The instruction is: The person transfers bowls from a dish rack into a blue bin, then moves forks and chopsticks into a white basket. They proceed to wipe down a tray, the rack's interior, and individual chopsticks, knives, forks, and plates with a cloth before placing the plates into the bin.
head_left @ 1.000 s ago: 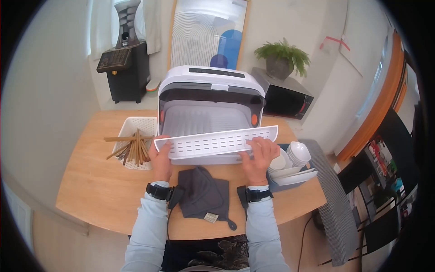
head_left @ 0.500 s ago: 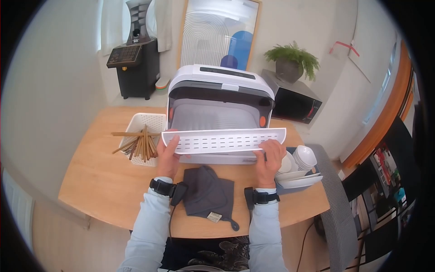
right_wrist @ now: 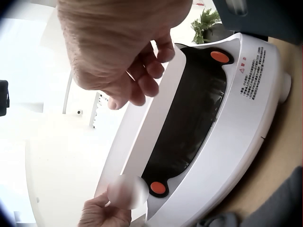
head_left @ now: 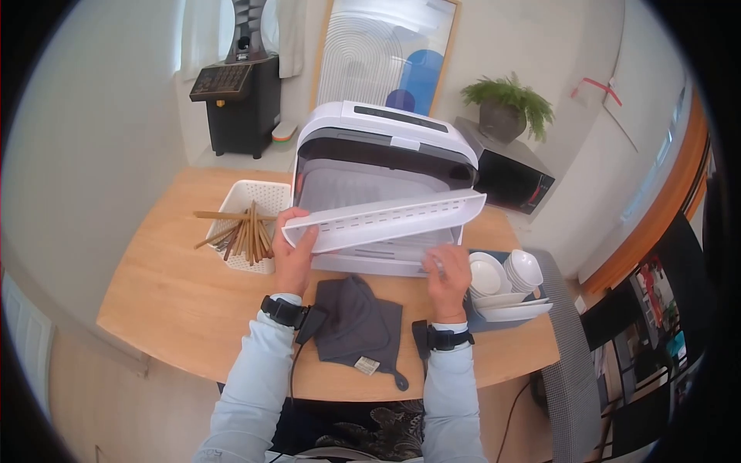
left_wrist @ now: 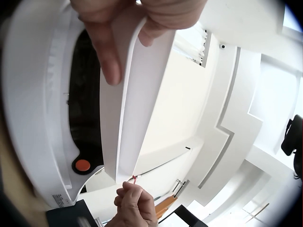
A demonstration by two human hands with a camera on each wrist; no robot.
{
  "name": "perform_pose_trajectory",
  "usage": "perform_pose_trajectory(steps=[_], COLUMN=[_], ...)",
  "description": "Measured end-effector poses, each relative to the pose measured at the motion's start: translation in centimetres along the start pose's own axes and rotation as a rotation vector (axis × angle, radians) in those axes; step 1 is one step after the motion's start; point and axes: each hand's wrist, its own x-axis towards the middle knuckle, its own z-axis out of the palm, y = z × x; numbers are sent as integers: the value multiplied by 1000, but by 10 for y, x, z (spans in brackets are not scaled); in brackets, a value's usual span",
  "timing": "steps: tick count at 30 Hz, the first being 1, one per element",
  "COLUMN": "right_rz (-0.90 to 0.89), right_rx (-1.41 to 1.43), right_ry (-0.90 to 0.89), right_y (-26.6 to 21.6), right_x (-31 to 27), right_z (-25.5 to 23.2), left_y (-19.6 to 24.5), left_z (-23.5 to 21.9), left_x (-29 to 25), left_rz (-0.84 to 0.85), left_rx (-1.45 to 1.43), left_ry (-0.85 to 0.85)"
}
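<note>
My left hand (head_left: 292,261) pinches the left end of a long white slotted tray (head_left: 386,222) with a raised edge. The tray hangs tilted, its right end higher, in front of a white countertop appliance (head_left: 370,268) whose front stands open. In the left wrist view the fingers (left_wrist: 108,59) lie along the tray's wall. My right hand (head_left: 448,284) is off the tray, below its right end, with loosely curled fingers and nothing in them. Orange round buttons (right_wrist: 220,56) mark the appliance's sides in the right wrist view.
A white basket (head_left: 270,189) with wooden chopsticks (head_left: 251,235) stands left of the appliance. On the right, a blue-grey bin (head_left: 494,322) carries white bowls (head_left: 523,270) and plates. A dark grey cloth (head_left: 355,324) lies on the table (head_left: 170,309) at the front. Behind is a microwave (head_left: 509,181).
My right hand has let go of the tray and dropped below it. The tray has tilted, its right end rising and its slotted face turning upward, while my left hand keeps hold.
</note>
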Motion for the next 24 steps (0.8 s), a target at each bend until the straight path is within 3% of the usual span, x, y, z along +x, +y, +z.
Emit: perform_pose_trajectory(steps=[1, 4, 7, 10, 13, 16, 19, 22, 24], right_rz=[32, 360, 194, 299, 332, 468, 317, 559, 479], right_rx=[143, 309, 290, 379, 196, 317, 324, 238, 292], right_ry=[-133, -614, -623, -781, -1037, -1012, -651, -418, -131], right_y=[4, -25, -33, -12, -34, -26, -19, -33, -38], right_x=[-3, -2, -19, -36, -11, -17, -16, -3, 0], right_z=[2, 20, 39, 53, 36, 38, 36, 24, 18], left_y=[-1, -4, -9, -12, -11, -10, -5, -6, -6], left_z=[1, 2, -1, -2, -1, 1, 5, 4, 7], left_x=[0, 1, 2, 3, 4, 2, -1, -2, -3], left_rz=[24, 70, 92, 95, 89, 83, 91, 122, 138], left_rx=[22, 79, 141, 150, 133, 142, 172, 273, 327], left_ry=[17, 48, 30, 13, 6, -8, -27, -53, -60])
